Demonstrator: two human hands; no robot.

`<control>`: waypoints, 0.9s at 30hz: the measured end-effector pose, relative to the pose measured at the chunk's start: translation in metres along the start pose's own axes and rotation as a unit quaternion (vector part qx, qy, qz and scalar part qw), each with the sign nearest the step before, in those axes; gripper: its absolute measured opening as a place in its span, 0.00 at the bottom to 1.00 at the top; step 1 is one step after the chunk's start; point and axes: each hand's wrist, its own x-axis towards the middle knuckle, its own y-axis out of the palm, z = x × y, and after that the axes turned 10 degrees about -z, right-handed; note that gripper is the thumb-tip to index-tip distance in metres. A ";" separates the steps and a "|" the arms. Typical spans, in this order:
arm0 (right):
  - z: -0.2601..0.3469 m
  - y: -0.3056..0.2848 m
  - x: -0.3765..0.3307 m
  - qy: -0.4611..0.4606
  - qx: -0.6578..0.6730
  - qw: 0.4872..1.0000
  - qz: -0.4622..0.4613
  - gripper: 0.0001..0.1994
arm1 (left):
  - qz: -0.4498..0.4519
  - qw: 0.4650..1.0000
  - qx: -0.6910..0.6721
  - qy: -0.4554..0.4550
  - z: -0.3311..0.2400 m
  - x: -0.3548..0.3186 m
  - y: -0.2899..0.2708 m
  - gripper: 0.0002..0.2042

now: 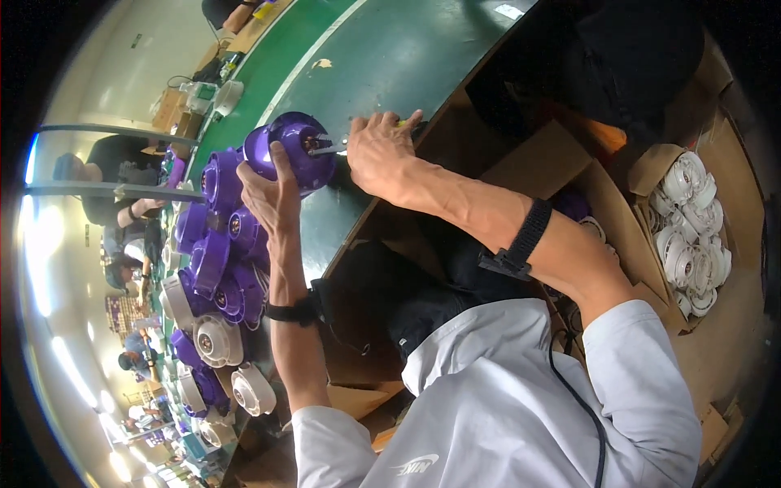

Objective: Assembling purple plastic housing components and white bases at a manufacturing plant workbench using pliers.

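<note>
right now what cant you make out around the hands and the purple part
Head view only:
- Tool in the right hand: the fist hides all but a metal tip and a sliver of handle.
- Where the tip meets the purple dome part: too small to tell.
- Left hand: its palm side is pressed to the dome, hidden.
- White round parts in the cardboard box: partly covered by a flap.
- People at the left rim: warped, blurred.
</note>
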 end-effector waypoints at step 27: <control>-0.024 0.005 0.036 -0.199 -0.186 0.949 -0.162 0.16 | 0.078 0.997 -0.004 -0.002 -0.003 0.023 0.003 0.33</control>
